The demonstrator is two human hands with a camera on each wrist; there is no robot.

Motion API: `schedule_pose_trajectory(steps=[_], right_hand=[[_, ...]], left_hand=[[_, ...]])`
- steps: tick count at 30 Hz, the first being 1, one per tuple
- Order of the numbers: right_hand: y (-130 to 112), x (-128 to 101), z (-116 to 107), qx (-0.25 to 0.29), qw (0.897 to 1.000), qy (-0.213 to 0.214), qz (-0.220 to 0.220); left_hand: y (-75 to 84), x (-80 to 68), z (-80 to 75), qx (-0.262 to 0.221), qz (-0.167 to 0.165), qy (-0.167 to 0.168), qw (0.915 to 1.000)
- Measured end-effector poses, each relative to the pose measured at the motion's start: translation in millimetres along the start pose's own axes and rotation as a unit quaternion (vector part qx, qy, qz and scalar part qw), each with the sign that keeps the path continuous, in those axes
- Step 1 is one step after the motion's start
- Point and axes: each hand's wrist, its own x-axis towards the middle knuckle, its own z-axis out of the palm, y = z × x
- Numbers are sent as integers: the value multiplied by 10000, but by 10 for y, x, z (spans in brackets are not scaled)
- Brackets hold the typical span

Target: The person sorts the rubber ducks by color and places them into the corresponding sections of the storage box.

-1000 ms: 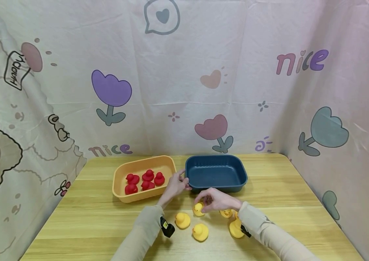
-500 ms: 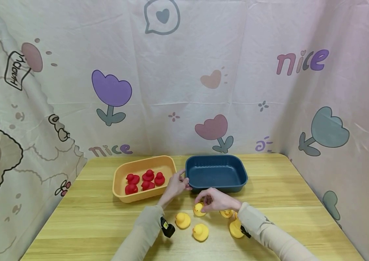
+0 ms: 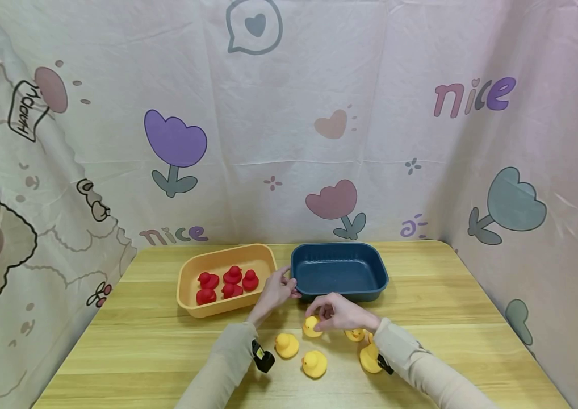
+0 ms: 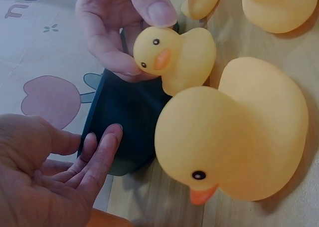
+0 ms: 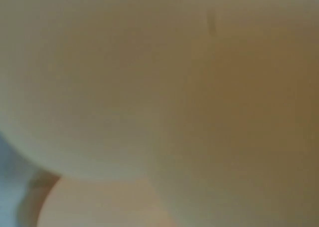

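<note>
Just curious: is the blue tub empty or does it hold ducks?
Empty: the blue tub shows only its bare ribbed floor in the head view.

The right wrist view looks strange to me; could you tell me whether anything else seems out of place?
That view is a tan blur, something too close to the lens. Otherwise nothing stands out: red ducks sit in the orange tray, the blue tray is empty, and the right hand pinches a yellow duck.
</note>
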Motion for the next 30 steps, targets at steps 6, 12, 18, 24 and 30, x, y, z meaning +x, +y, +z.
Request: schedule_pose_trajectory(steps=[6, 12, 18, 24, 30], right_hand=[[63, -7, 7, 21, 9993, 241, -300], [66, -13, -14, 87, 9978, 427, -501], [-20, -38, -86, 265, 9967, 629, -443], [-201, -66, -208, 371, 9947, 885, -380], [-373, -68, -374, 348, 9927, 1068, -449]], left_hand=[[-3, -1, 13, 73, 32, 40, 10000], [-6, -1, 17, 215, 91, 53, 9997], [-10, 1, 22, 267, 105, 51, 9996], [-8, -1, 23, 234, 100, 58, 9997], [-15, -1, 26, 223, 204, 70, 9995]])
